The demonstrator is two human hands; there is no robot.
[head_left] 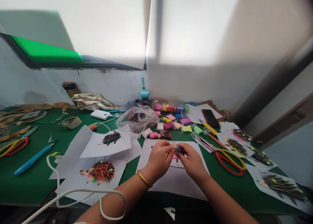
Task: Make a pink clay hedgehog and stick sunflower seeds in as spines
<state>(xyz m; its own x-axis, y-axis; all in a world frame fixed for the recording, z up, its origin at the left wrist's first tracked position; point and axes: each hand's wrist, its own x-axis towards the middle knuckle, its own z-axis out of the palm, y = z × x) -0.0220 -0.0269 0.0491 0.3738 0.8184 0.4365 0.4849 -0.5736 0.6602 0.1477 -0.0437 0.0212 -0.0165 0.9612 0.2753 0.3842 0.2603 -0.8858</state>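
Note:
Both hands meet over a white sheet of paper [177, 183] in front of me. My left hand [159, 158], with a gold bangle on its wrist, pinches one end of a small see-through packet with dark contents [180, 149]. The fingers of my right hand [192, 161] are closed around the packet's dark end. Under the hands, part of a pink shape [174, 156] shows on the paper; the rest is hidden. Just beyond lie a pink lump of clay [154, 135] and a brown clay packet [166, 134].
Several coloured clay packets [186, 128] and a plastic bag [137, 119] lie behind. Scissors [231, 158] and a phone [210, 118] are on the right. Hedgehog pictures [99, 171] lie on both sides. A white cable [80, 191] loops over my left forearm; a blue cutter [34, 160] lies left.

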